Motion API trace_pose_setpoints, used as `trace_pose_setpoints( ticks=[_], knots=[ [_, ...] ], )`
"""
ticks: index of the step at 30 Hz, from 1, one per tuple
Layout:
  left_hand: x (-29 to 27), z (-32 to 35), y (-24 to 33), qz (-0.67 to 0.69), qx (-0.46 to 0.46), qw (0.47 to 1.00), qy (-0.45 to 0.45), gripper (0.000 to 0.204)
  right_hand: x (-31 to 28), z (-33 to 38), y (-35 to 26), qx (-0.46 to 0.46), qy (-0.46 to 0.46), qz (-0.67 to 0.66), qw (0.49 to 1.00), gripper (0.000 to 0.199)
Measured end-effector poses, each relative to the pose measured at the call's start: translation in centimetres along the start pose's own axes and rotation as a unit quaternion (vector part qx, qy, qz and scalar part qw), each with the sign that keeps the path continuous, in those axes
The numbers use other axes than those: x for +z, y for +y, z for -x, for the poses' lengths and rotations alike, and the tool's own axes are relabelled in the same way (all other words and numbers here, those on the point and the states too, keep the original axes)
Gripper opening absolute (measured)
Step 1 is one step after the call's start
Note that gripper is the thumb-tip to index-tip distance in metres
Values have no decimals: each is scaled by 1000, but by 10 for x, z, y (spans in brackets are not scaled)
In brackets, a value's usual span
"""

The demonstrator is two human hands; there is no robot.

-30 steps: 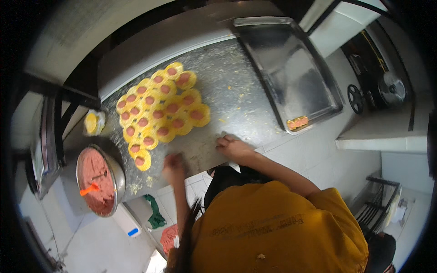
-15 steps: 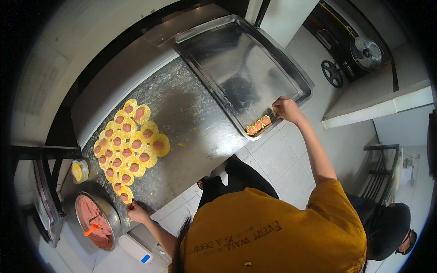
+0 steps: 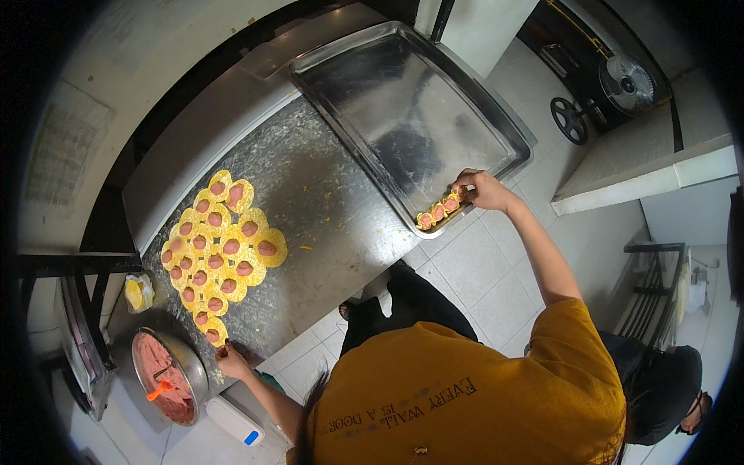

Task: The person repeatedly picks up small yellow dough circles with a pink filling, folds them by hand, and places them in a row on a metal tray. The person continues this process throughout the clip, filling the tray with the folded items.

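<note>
On the steel table's left part lies a cluster of round yellow dumpling wrappers, overlapping, each with a pink lump of meat filling. My left hand is at the cluster's near end, its fingers pinched at the edge of the nearest wrapper. Over the near right corner of a large metal tray, my right hand has its fingers closed around a small filled dumpling, mostly hidden by them. Beside it, several open-topped dumplings stand in a row along the tray's near edge.
A metal bowl of pink filling with an orange-handled tool stands at the lower left, near a white scale. A small bag with yellow wrappers lies behind it. Another person in black is at the right. A fan stands far right.
My right hand has moved slightly left and down, bringing its dumpling against the end of the row. My left hand stays at the nearest wrapper.
</note>
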State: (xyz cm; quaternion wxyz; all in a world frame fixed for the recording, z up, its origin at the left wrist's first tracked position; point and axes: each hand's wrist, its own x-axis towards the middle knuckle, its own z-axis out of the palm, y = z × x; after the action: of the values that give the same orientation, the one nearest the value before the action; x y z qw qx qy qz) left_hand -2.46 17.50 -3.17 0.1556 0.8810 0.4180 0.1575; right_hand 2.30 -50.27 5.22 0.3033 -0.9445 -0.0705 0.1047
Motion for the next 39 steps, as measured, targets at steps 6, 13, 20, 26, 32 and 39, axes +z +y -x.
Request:
trace_pose_setpoints(
  ticks=[6, 13, 20, 26, 32, 39],
  knots=[
    [-6, -1, -1, -3, 7, 1000, -3, 26, -15, -2, -14, 66, -106, -62, 990, 51],
    [-2, -6, -2, 4, 21, 999, -31, 24, -11, -11, 8, 31, -207, 59, 976, 74],
    [-1, -9, -12, -7, 34, 999, -4, 34, -11, -13, 11, 58, -211, -10, 976, 68],
    [-9, -12, -9, 13, -8, 1000, -20, 33, -6, -6, 10, -28, -105, 19, 994, 59],
    [-3, -10, -6, -8, 20, 1000, -13, 33, -5, -13, 10, 38, -176, 89, 980, 73],
    [14, -25, -22, 352, -158, 922, -36, 16, -8, -14, -119, -34, -30, -35, 998, 68]
  ],
)
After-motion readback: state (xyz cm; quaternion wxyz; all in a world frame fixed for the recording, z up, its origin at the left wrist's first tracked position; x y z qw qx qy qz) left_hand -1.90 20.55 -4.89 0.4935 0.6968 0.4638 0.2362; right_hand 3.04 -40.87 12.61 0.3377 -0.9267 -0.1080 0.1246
